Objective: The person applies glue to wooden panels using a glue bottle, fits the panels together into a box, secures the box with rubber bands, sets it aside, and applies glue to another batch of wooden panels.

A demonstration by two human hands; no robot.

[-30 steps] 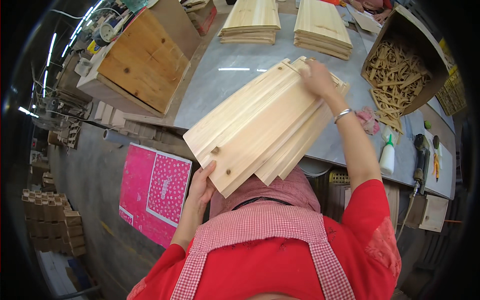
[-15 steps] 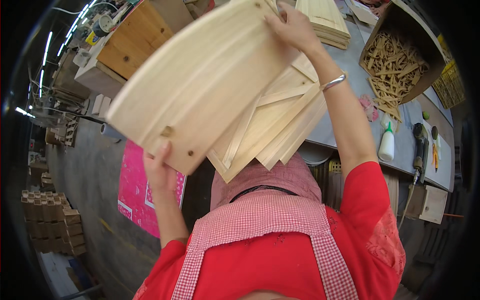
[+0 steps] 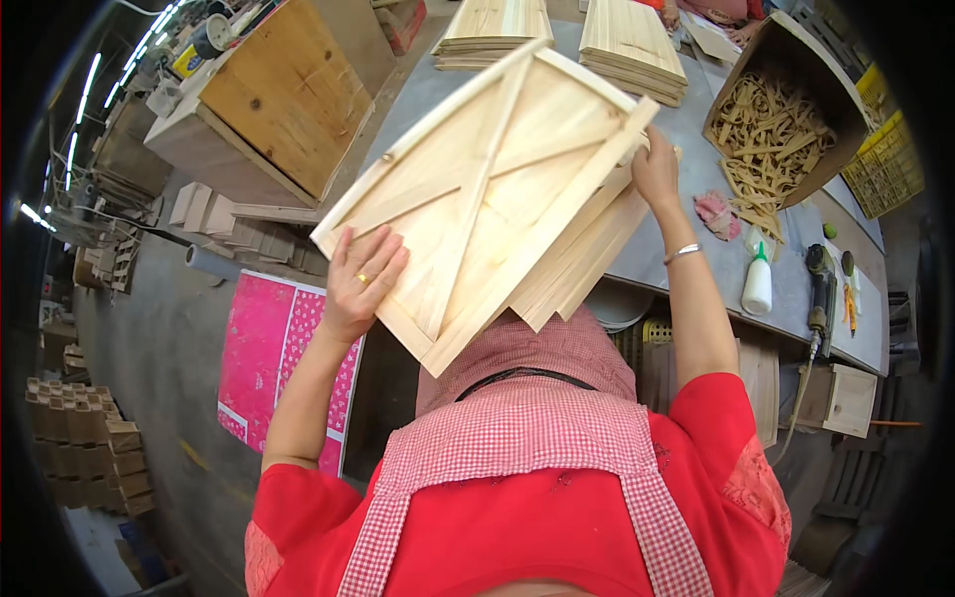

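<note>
A pale wooden panel (image 3: pixel 453 199) with a raised frame and crossed braces lies tilted in front of me, braced face up. My left hand (image 3: pixel 365 279), a ring on one finger, grips its lower left edge with the fingers on top; the thumb is hidden. At the upper right corner my right hand (image 3: pixel 655 171) is closed on the panel's edge, its fingertips partly out of sight. Several more wooden boards (image 3: pixel 582 259) are fanned out beneath the panel, their corners showing near my apron.
Two stacks of boards, a left stack (image 3: pixel 494 25) and a right stack (image 3: pixel 632 45), stand on the grey table (image 3: pixel 686 119). To the right are a cardboard box (image 3: pixel 846 99) of tan strips, a white glue bottle (image 3: pixel 758 284) and a black tool (image 3: pixel 822 289). Another person's hand (image 3: pixel 668 14) shows beyond.
Half a second ago a panel was raised with its plain face showing. Now the cross-braced face is up and lower. My left hand has moved up onto the edge; my right hand has come down and right.
</note>
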